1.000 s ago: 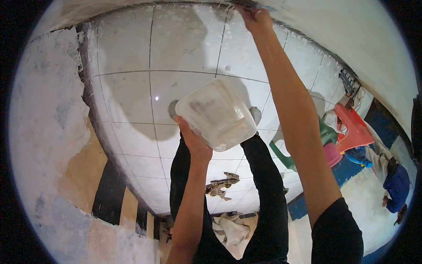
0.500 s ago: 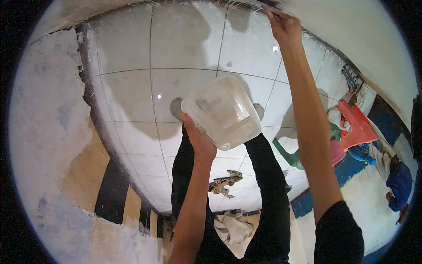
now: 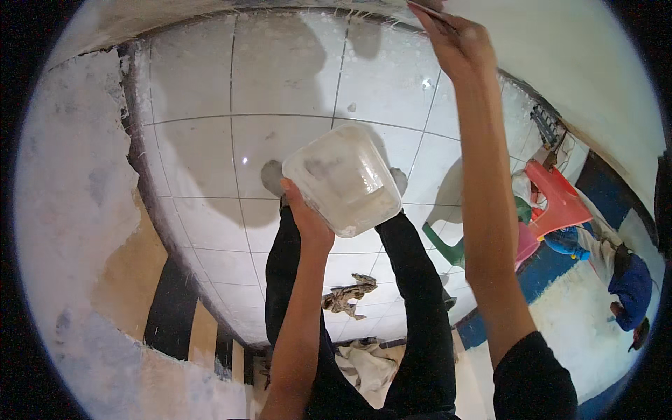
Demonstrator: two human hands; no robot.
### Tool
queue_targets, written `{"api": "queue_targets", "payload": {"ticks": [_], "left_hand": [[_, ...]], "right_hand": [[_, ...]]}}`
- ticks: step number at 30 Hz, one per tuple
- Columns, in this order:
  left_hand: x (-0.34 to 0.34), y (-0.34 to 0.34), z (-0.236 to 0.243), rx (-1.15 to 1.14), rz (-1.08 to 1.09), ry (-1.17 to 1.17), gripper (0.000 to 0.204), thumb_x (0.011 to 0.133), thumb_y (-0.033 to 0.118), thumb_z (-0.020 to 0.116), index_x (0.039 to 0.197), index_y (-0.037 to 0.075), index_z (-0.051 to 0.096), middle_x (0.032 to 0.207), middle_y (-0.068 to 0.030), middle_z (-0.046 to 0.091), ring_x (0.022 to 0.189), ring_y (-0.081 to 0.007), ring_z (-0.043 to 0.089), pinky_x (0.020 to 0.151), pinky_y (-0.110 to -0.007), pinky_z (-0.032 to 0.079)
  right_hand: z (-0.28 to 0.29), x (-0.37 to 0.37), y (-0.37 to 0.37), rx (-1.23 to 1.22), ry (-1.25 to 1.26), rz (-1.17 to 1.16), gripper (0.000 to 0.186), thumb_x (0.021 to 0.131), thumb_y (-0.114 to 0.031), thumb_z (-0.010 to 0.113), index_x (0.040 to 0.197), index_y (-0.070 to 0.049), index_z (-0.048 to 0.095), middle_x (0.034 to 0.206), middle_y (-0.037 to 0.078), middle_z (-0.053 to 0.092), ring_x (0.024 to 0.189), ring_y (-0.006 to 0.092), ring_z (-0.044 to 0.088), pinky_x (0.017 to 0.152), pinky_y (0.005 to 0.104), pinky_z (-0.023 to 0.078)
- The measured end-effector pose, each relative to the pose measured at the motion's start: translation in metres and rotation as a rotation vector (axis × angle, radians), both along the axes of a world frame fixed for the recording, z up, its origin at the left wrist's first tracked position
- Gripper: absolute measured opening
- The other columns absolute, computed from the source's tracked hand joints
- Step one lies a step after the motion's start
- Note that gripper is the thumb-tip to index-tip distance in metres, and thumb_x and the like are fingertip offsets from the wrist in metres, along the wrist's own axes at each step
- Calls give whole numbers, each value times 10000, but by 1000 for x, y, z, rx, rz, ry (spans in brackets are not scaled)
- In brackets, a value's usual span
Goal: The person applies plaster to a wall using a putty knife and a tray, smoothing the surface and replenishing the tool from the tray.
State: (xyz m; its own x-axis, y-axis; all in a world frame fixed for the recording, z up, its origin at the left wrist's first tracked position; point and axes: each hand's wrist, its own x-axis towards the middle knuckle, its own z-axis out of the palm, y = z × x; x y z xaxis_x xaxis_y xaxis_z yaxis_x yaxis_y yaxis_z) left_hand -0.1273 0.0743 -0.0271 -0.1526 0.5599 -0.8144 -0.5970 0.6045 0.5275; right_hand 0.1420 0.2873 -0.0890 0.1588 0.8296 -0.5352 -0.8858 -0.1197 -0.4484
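Note:
A whitish, see-through plastic tub [image 3: 346, 178] with rounded corners sits in my left hand [image 3: 308, 220], tilted over the floor between my legs. White paste is smeared inside it. The left thumb lies over the rim; the other fingers are hidden beneath. High at the top edge, my right hand [image 3: 462, 45] is closed around a thin, flat scraper-like tool [image 3: 428, 8] beside the pale wall [image 3: 560, 63]. Most of that tool is hidden or cut off by the frame.
White floor tiles [image 3: 280, 154] spread below. A rough, patchy wall [image 3: 84, 189] stands at left. At right are a red plastic stool [image 3: 556, 199], a green plastic item [image 3: 444, 245] and a blue container [image 3: 568, 241]. A person in blue [image 3: 632, 290] is farther right. A crumpled rag [image 3: 350, 297] lies behind my feet.
My right hand has moved slightly up and right along the wall, its tool edge showing more. The tub and left hand appear slightly farther left, as does the floor.

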Motion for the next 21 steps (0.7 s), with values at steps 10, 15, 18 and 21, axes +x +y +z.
{"api": "queue_targets", "payload": {"ticks": [10, 15, 18, 21], "left_hand": [[17, 10, -3, 61, -10, -100, 788, 956, 668, 327, 1442, 48, 324, 1433, -119, 400, 1328, -257, 393, 1119, -388, 320], [29, 18, 4, 114, 8, -96, 712, 975, 617, 349, 1433, 72, 336, 1415, -129, 416, 1310, -291, 414, 1095, -449, 367], [9, 9, -1, 143, 40, -87, 715, 972, 616, 363, 1434, 71, 339, 1405, -128, 433, 1302, -294, 424, 1094, -448, 369], [17, 12, 13, 58, 54, -96, 707, 972, 620, 351, 1418, 71, 369, 1376, -126, 469, 1286, -295, 449, 1080, -441, 388]], "right_hand": [[-10, -20, -25, -260, -104, 62, 374, 977, -35, 369, 1274, 192, 364, 1258, 346, 498, 1192, 442, 518, 1048, 495, 479], [-33, -4, 42, -56, -263, -27, 409, 1006, -22, 191, 1311, 240, 270, 1382, 357, 362, 1222, 468, 478, 1097, 490, 436], [37, -14, 29, -44, -173, 88, 408, 1002, -12, 254, 1340, 215, 271, 1427, 321, 336, 1274, 420, 439, 1124, 477, 393], [151, -20, -34, 55, -652, 258, 425, 997, -11, 315, 1358, 207, 264, 1460, 305, 309, 1332, 372, 391, 1158, 443, 342]]}}
